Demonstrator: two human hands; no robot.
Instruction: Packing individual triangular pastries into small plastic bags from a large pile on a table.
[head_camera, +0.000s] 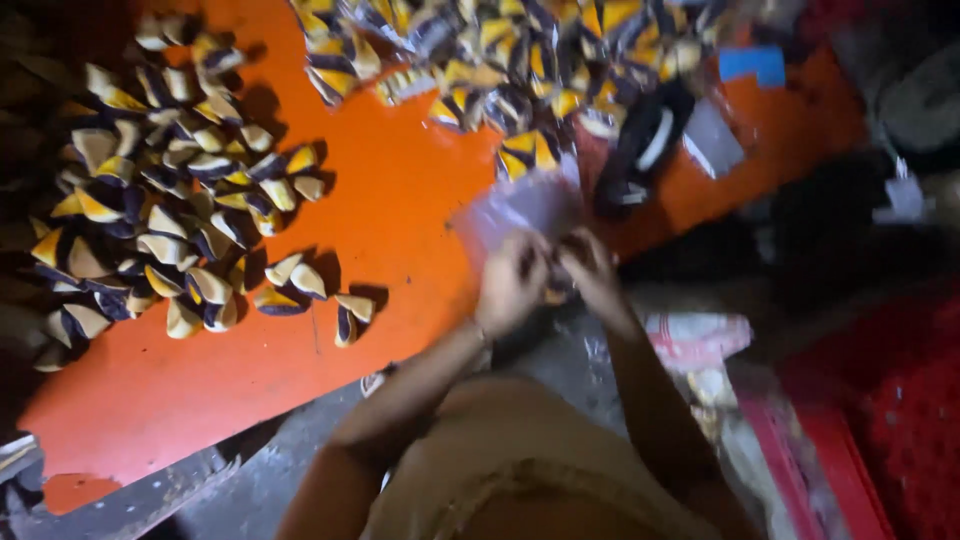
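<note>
My left hand (512, 283) and my right hand (590, 270) are close together at the near edge of an orange table (400, 200). Both pinch the lower edge of a clear plastic bag (520, 205) that stands up above them, blurred. A small yellow and dark piece shows between my fingers, unclear. On the table's left lies a heap of small triangular pieces (165, 200), yellow, cream and dark blue. Another heap of the same pieces (500, 60) lies at the far side.
A black object with a white stripe (645, 145) lies to the right of the far heap, beside a grey card (712, 138) and a blue card (752, 65). A red crate (890, 420) and a printed bag (700, 340) sit at lower right.
</note>
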